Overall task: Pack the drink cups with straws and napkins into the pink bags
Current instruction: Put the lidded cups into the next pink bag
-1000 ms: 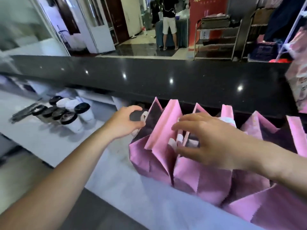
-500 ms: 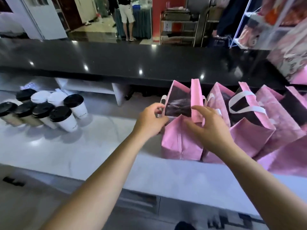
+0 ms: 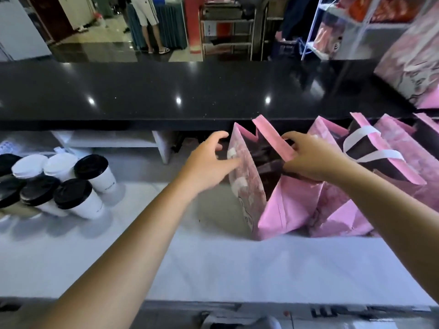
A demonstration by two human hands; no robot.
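Observation:
The leftmost pink bag [image 3: 285, 210] stands open on the white worktop [image 3: 213, 262], its inside dark. My left hand [image 3: 209, 162] touches the outer face of the bag's left wall, fingers fairly straight and thumb raised beside the top edge. My right hand [image 3: 306, 157] pinches the rim of the bag's right wall between thumb and curled fingers. Several white drink cups [image 3: 78, 200] with black or white lids stand grouped at the left, well apart from the bag. I see no straws or napkins.
More pink bags [image 3: 399, 148] with white handles [image 3: 370, 136] stand in a row to the right. A raised black counter [image 3: 166, 91] runs across behind the bags. A low white shelf [image 3: 114, 141] sits under it. A person stands beyond the counter.
The bag's mouth is spread wider than before. My left hand has shifted from the bag's top edge to its left wall, while my right hand has taken the right wall's rim.

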